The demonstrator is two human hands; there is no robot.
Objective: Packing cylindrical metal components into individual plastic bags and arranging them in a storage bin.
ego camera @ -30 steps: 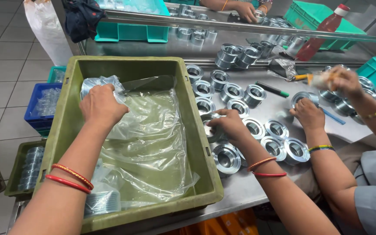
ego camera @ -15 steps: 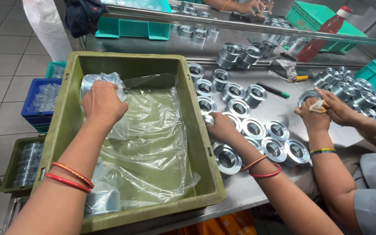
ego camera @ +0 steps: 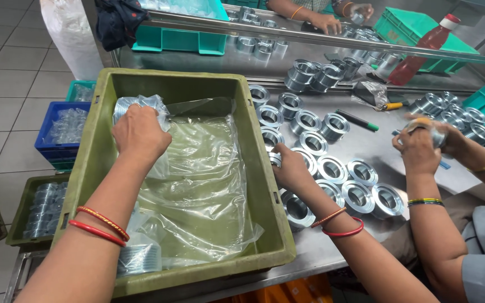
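A big olive-green plastic crate [ego camera: 265, 185] fills the near bench, lined with loose clear plastic sheeting [ego camera: 197, 185]. In its far left corner the left hand [ego camera: 138, 132] clenches a bagged metal ring [ego camera: 141, 105], ribbed and silvery through the wrap. Just beyond the crate's right wall, the right hand [ego camera: 290, 168] closes its fingers on a bare threaded ring [ego camera: 276, 160] at the edge of the rows of shiny steel rings [ego camera: 332, 168]. A co-worker's hands [ego camera: 422, 143] work nearby, beside a green marker [ego camera: 357, 120].
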